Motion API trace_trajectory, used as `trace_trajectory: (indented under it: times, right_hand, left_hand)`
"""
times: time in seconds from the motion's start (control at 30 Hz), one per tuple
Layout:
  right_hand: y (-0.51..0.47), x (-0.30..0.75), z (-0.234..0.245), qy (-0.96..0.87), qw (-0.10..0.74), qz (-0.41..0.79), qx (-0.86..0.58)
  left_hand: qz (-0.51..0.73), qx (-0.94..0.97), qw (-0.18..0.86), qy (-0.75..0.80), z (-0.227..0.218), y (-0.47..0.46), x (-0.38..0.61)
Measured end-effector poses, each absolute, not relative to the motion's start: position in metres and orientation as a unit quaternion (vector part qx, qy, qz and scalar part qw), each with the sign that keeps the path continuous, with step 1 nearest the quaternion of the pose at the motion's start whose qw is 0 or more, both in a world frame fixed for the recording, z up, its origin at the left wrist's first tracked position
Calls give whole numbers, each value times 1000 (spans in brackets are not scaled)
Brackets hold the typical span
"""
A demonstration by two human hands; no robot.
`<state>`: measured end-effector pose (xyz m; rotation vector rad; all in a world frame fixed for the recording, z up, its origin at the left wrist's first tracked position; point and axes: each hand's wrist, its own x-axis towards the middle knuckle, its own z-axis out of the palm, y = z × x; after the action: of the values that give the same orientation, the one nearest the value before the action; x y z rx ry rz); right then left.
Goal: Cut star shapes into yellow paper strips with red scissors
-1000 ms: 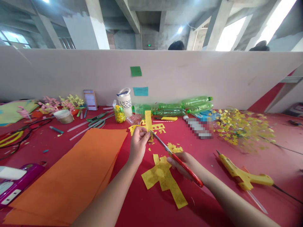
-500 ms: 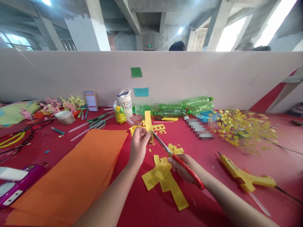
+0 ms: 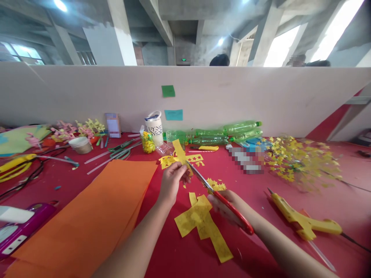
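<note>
Between its thumb and fingers my left hand (image 3: 173,178) pinches a yellow paper strip (image 3: 180,151). My right hand (image 3: 227,204) is closed round the red handles of a pair of scissors (image 3: 232,208), whose blades point up and left and meet the strip's edge. Below the blades, several yellow paper strips (image 3: 199,216) lie crossed over one another. A small heap of cut yellow stars (image 3: 216,184) sits just behind the right hand. Past the left hand lie strips with star-shaped holes (image 3: 194,158).
Orange sheets (image 3: 87,208) cover the left side of the red table. To the right rests a yellow glue gun (image 3: 304,218), with star-covered stems (image 3: 298,162) behind it. Green plastic bottles (image 3: 213,137), a white cup (image 3: 154,129) and a yellow cutter (image 3: 208,148) stand or lie near the partition.
The yellow strip has turned, its upper end leaning left now. My left hand's fingers have shifted slightly on it, while the scissors stay at its edge. The whole view has moved slightly.
</note>
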<state>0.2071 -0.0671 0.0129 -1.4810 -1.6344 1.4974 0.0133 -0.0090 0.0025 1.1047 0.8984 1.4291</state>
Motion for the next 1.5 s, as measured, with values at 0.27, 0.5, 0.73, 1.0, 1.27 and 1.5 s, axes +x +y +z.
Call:
trace_trajectory:
  times: [0.27,0.5,0.73,1.0,1.27,1.5]
  right_hand:
    - [-68,213,12,-628,203,548,-513]
    - [-68,213,11,-621,198,564,-507]
    - [-69,205,15,-591,208,573,-529]
    - [-72,199,17,-594,228,575,-514]
    - [-70,201,15,-592,205,565,-537]
    - [-69,201,14,-592,199,560,-543]
  left_hand:
    - [606,484,491,397,3,-7,9]
    - [608,486,489,395,1,-6,7]
    - [625,452,513,377,-2,-4,10]
    - [631,433,530,365,-1,-6,11]
    - [633,434,531,359,-3,-4,11]
    - [627,431,540,359,-2,-5,10]
